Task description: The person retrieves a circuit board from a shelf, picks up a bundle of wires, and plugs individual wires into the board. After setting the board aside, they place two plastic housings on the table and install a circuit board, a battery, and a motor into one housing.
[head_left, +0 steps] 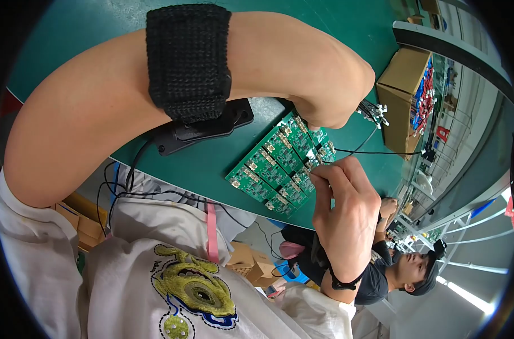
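Note:
A green panel of circuit boards [264, 169], divided into several small units with pale connectors, lies on the green table [212, 169]. My left hand [339, 93] is bent over its far part, fingers curled and mostly hidden. A bundle of thin black cables [372, 110] with white plugs fans out from this closed hand. My right hand [347, 203] pinches at the panel's edge, thumb and forefinger together. A thin black cable [359, 148] runs to those fingertips; its end is too small to make out.
A cardboard box [401, 93] of red and blue cables stands beyond my left hand. Beside the panel lies a black device [203, 133] with a cord, partly under my left forearm. Another person [390, 274] in dark clothes and a cap works farther along the bench.

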Demonstrator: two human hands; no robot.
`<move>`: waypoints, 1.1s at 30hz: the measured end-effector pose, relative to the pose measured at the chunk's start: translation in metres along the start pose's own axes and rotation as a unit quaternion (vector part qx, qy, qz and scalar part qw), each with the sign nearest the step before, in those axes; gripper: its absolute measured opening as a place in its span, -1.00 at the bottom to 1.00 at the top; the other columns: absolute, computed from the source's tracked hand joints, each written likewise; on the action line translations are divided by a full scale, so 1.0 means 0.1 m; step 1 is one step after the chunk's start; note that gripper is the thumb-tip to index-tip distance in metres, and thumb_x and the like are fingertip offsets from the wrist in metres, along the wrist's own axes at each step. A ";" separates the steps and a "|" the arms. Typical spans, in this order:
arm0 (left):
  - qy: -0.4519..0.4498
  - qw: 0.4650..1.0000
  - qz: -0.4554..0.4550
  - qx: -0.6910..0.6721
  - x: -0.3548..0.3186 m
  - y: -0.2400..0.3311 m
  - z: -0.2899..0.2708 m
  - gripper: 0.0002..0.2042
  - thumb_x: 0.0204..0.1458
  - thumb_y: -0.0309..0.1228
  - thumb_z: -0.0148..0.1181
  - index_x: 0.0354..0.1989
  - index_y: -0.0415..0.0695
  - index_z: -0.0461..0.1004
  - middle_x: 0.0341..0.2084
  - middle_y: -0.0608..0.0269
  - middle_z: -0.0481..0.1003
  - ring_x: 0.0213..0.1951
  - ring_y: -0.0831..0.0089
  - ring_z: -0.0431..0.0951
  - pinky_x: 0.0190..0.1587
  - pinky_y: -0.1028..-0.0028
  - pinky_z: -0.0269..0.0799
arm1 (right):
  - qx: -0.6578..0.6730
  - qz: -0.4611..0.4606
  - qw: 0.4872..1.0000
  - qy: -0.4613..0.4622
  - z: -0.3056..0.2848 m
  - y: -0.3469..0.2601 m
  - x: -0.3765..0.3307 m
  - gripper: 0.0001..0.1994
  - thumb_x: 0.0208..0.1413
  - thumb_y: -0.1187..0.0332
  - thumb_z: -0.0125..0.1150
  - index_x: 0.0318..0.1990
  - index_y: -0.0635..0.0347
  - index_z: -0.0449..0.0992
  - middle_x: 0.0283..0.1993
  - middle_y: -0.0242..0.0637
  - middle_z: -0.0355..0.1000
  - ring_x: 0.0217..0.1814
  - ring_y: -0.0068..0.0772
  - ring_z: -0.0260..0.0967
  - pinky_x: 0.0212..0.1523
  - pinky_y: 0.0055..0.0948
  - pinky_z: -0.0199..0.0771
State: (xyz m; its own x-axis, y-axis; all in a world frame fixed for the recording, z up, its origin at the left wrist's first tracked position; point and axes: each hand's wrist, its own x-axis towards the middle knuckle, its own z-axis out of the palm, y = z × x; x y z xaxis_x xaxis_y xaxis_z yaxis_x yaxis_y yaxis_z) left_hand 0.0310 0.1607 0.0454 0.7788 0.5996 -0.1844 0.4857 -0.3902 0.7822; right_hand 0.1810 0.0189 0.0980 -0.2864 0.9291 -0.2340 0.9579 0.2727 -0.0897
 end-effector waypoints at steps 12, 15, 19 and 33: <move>0.004 1.000 -0.006 -0.006 -0.01 -0.04 -0.05 -0.88 -0.07 -0.59 0.21 -0.54 -0.44 0.48 -0.65 -0.17 0.44 -0.64 0.08 0.45 -0.57 0.14 0.27 | -0.031 -0.009 0.999 -0.025 -0.04 0.05 -0.02 -0.86 0.07 0.63 0.36 -0.26 0.23 0.54 -0.30 -0.24 0.43 -0.39 -0.24 0.51 -0.37 -0.17 0.40; -0.004 1.000 -0.015 0.000 -0.09 -0.03 0.04 -0.88 -0.07 -0.59 0.22 -0.54 -0.43 0.49 -0.66 -0.16 0.45 -0.64 0.09 0.46 -0.58 0.15 0.27 | -0.029 -0.023 0.999 -0.030 0.02 0.06 -0.02 -0.86 0.08 0.64 0.34 -0.26 0.25 0.53 -0.30 -0.20 0.41 -0.38 -0.15 0.50 -0.36 -0.15 0.40; -0.009 1.000 -0.023 -0.004 -0.11 -0.10 0.09 -0.88 -0.07 -0.59 0.22 -0.54 -0.43 0.50 -0.66 -0.16 0.45 -0.64 0.10 0.46 -0.58 0.15 0.27 | -0.043 -0.034 0.998 -0.029 0.06 0.04 0.00 -0.86 0.08 0.66 0.31 -0.26 0.27 0.51 -0.29 -0.16 0.39 -0.36 -0.02 0.47 -0.34 -0.14 0.42; -0.105 0.893 0.076 -0.432 -0.14 -0.15 -0.09 -0.73 0.32 -0.26 0.17 -0.16 -0.28 0.58 -0.53 0.43 0.37 -0.56 0.57 0.29 -0.56 0.40 0.21 | 0.029 0.013 0.977 0.209 -0.41 0.01 -0.08 -0.83 0.13 0.59 0.39 -0.13 0.30 0.59 -0.30 -0.24 0.58 -0.43 -0.36 0.52 -0.43 -0.40 0.41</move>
State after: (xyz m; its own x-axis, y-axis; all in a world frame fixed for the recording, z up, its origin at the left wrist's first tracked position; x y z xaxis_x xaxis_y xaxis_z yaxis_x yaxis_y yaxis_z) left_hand 0.0099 0.1643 0.0417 0.9108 0.4063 -0.0729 -0.0490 0.2818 0.9582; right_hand 0.1846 0.0219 0.1392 -0.2169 0.9598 0.1780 0.9587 0.2439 -0.1466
